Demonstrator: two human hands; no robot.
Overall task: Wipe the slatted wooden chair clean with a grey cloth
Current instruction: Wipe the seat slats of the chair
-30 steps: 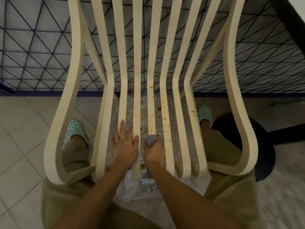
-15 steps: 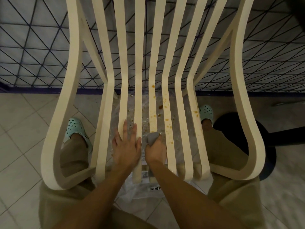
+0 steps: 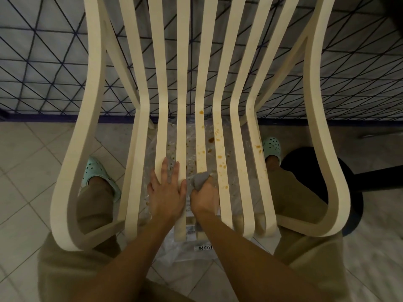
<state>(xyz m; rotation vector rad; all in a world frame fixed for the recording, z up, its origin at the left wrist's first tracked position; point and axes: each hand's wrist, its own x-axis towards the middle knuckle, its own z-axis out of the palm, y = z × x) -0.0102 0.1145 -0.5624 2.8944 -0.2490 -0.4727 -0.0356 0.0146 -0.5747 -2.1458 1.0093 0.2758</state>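
Note:
The cream slatted wooden chair [image 3: 139,149] fills the head view, its slats running away from me. Brown stains [image 3: 219,156] dot the middle and right seat slats. My left hand [image 3: 166,191] lies flat with straight fingers on two left-of-centre slats. Just to its right, my right hand [image 3: 205,197] grips the bunched grey cloth [image 3: 199,179] and presses it on the centre slat, below the stains.
A clear plastic sheet [image 3: 196,253] with brown spots lies on the tiled floor under the seat. My feet in mint clogs [image 3: 98,173] stand either side. A dark wire grid panel [image 3: 43,68] stands behind the chair, a black round base [image 3: 349,192] at right.
Both hands have moved slightly forward along the slats, with the cloth edging toward the stains. The view has tilted a little.

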